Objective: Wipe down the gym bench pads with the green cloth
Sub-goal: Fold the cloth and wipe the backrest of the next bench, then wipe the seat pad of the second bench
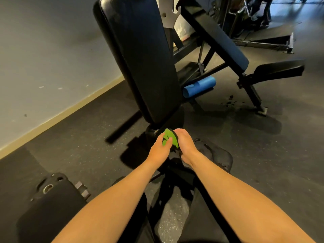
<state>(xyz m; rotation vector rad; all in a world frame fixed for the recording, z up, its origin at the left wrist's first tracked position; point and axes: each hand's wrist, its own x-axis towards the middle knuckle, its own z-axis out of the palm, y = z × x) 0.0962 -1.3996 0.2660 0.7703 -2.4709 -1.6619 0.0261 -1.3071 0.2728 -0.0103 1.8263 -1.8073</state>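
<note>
The green cloth (168,139) is bunched up between my two hands, just below the foot of the upright black back pad (140,58). My left hand (160,151) grips its near side with curled fingers. My right hand (184,146) curls round its far right side. The black seat pad (217,155) lies under and right of my hands, mostly hidden by my forearms. Most of the cloth is covered by my fingers.
A second incline bench with a blue back pad (228,42) and black seat (278,69) stands at the right. A rolled blue mat (199,85) lies on the floor between the benches. Another black pad (50,206) sits at lower left. A grey wall (43,58) runs along the left.
</note>
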